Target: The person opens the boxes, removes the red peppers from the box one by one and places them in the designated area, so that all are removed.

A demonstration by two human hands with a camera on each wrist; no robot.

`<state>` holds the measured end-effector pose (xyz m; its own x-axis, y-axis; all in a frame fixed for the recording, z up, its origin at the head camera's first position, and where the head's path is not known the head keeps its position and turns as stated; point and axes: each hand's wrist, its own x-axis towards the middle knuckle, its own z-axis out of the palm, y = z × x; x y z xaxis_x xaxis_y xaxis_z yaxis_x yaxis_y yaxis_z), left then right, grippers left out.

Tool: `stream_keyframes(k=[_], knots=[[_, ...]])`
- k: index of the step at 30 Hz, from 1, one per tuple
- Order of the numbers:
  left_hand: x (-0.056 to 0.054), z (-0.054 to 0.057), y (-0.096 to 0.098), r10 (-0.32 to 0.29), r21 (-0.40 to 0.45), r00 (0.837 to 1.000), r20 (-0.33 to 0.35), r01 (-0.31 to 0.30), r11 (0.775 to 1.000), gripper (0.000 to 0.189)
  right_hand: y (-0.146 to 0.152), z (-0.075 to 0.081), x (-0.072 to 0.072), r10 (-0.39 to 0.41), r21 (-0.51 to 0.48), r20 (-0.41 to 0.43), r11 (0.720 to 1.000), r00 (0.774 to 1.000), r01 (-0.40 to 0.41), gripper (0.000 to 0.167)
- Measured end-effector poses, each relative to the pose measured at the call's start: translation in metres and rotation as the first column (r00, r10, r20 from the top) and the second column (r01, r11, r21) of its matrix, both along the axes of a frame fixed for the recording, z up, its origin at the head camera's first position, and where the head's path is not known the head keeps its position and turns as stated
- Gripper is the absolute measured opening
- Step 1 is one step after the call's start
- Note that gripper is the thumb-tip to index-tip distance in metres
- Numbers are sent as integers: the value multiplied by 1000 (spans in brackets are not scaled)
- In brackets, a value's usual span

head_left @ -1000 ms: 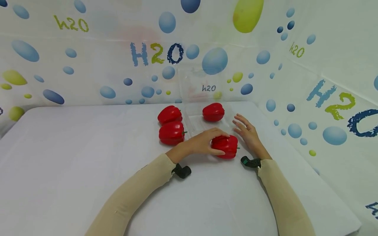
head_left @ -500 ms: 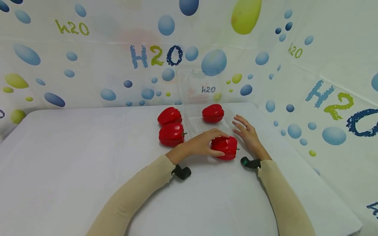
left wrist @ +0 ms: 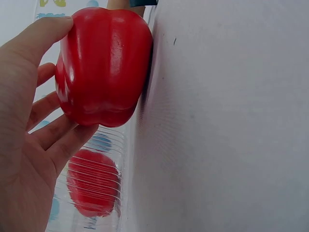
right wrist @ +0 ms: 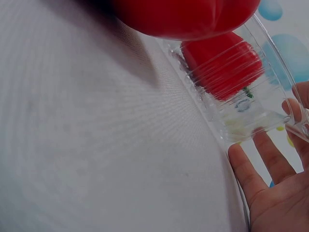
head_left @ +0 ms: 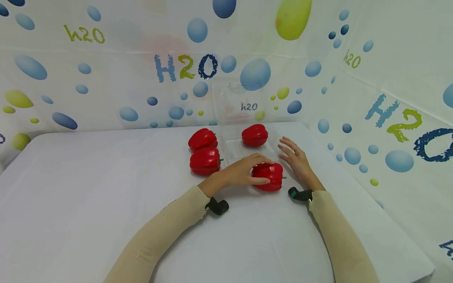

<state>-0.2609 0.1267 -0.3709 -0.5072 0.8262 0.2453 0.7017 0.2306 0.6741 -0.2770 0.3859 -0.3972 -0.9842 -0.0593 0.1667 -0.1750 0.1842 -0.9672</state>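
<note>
A red bell pepper (head_left: 275, 175) with a green stem is in my left hand (head_left: 242, 171), close above or on the white table, in front of the clear plastic container (head_left: 233, 151). In the left wrist view my thumb lies on one side of this pepper (left wrist: 108, 63) and the fingers curve round the other. A second bell pepper (head_left: 255, 135) lies inside the container, seen through its ridged wall in both wrist views. Beside the container's right side is my right hand (head_left: 299, 165), fingers spread and holding nothing; in the right wrist view the fingertips (right wrist: 241, 154) are at its wall.
Two more red bell peppers, one farther back (head_left: 203, 139) and one nearer (head_left: 205, 162), lie touching just left of the container. The container's raised lid (head_left: 230, 98) leans toward the patterned back curtain (head_left: 141, 90). Another curtain stands along the right.
The head view shifts very slightly. Both hands and all the bell peppers keep their places.
</note>
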Motion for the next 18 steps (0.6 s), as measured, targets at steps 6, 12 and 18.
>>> stream_keyframes(k=[6,12,18], knots=[[-2,-1,0,0,7,1000,-8,0,1000,59,0,0,0,-2,-12,-7,1000,1000,2,52],[-3,-1,1,0,0,1000,-21,0,1000,59,0,0,1,-4,-5,-4,1000,1000,4,52],[-3,-1,1,5,5,1000,-30,-5,1000,56,-1,3,2,-7,-9,18,1000,1000,7,50]])
